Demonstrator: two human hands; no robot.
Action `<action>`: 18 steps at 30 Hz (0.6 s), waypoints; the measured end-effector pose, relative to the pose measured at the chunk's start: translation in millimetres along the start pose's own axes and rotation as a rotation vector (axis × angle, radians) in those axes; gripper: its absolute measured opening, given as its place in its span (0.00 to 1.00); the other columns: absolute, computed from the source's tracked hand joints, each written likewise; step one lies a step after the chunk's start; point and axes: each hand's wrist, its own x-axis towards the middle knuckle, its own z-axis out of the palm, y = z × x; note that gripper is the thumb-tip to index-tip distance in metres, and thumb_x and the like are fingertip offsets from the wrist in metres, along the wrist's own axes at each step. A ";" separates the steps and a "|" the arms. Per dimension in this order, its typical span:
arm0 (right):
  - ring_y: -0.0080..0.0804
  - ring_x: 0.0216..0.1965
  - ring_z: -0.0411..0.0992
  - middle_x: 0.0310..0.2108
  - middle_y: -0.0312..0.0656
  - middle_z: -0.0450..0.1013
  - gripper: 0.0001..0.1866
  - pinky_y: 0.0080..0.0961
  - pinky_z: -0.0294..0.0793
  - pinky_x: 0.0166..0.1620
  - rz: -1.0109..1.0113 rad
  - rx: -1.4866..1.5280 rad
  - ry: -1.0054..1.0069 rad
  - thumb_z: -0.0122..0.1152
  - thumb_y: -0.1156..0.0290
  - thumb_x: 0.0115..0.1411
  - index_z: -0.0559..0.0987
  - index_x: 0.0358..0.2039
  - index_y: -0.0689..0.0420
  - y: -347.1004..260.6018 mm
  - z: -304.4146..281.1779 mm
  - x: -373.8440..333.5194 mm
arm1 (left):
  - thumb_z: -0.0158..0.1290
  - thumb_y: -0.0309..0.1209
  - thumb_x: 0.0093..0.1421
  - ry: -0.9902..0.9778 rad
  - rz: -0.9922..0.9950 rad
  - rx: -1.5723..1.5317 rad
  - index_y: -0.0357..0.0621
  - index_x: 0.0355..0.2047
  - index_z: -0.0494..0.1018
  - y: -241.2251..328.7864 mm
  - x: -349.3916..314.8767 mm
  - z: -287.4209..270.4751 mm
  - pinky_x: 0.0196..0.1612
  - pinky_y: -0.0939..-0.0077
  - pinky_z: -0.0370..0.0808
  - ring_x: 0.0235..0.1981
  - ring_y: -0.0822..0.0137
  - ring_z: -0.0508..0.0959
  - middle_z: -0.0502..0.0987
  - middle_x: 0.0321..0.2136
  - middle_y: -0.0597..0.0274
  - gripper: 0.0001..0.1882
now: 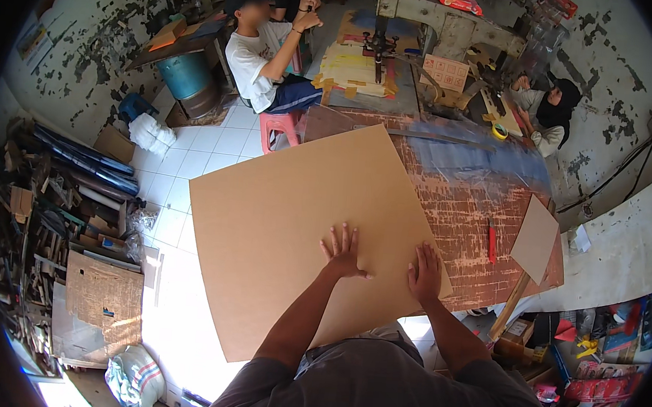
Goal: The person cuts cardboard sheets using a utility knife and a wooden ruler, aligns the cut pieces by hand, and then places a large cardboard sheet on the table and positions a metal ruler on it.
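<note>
A large brown sheet of cardboard [280, 215] lies partly over the worn, scored work table [454, 205], its left part reaching out past the table's edge. My left hand [344, 259] rests flat on the sheet with its fingers spread. Near the sheet's right edge my right hand [425, 275] also lies flat, its fingers stretched out and fairly close together. Neither hand grips anything. To the right of the sheet a red-handled cutter [492, 241] lies on the table, beside a smaller piece of board [535, 239].
A person in a white shirt [257, 59] sits on a pink stool [279, 130] beyond the sheet; another person [552, 106] is at the far right. A heavy press machine [452, 23] stands at the back. Piled scraps [35, 206] line the left wall; a blue drum [187, 80] stands farther back.
</note>
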 end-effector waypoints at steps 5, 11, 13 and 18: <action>0.48 0.71 0.51 0.70 0.50 0.55 0.32 0.50 0.49 0.70 -0.002 0.022 0.001 0.52 0.62 0.63 0.62 0.67 0.55 0.6 -0.6 2.1 | 0.69 0.69 0.30 0.003 -0.008 -0.002 0.48 0.73 0.25 -0.8 0.5 0.4 0.60 0.18 0.23 0.69 0.36 0.14 0.13 0.70 0.48 0.84; 0.48 0.71 0.51 0.69 0.50 0.55 0.31 0.49 0.49 0.70 0.004 0.015 0.006 0.53 0.63 0.63 0.62 0.66 0.56 -0.8 -3.5 0.5 | 0.69 0.69 0.29 0.035 0.013 -0.031 0.49 0.73 0.25 -1.3 -1.9 3.4 0.60 0.19 0.22 0.69 0.36 0.14 0.14 0.71 0.49 0.84; 0.49 0.71 0.52 0.69 0.51 0.55 0.31 0.49 0.49 0.70 0.003 0.012 0.012 0.54 0.64 0.62 0.63 0.66 0.56 -1.6 -4.7 0.5 | 0.68 0.70 0.29 0.033 0.012 -0.024 0.49 0.73 0.25 -0.6 -2.6 1.9 0.61 0.20 0.22 0.69 0.36 0.14 0.14 0.71 0.49 0.84; 0.48 0.70 0.52 0.69 0.50 0.56 0.31 0.48 0.49 0.71 -0.008 0.014 0.018 0.54 0.65 0.62 0.63 0.66 0.56 -2.4 -4.3 0.6 | 0.66 0.72 0.31 0.055 0.001 -0.009 0.49 0.73 0.26 1.0 -6.0 4.5 0.62 0.21 0.23 0.69 0.36 0.15 0.16 0.71 0.49 0.83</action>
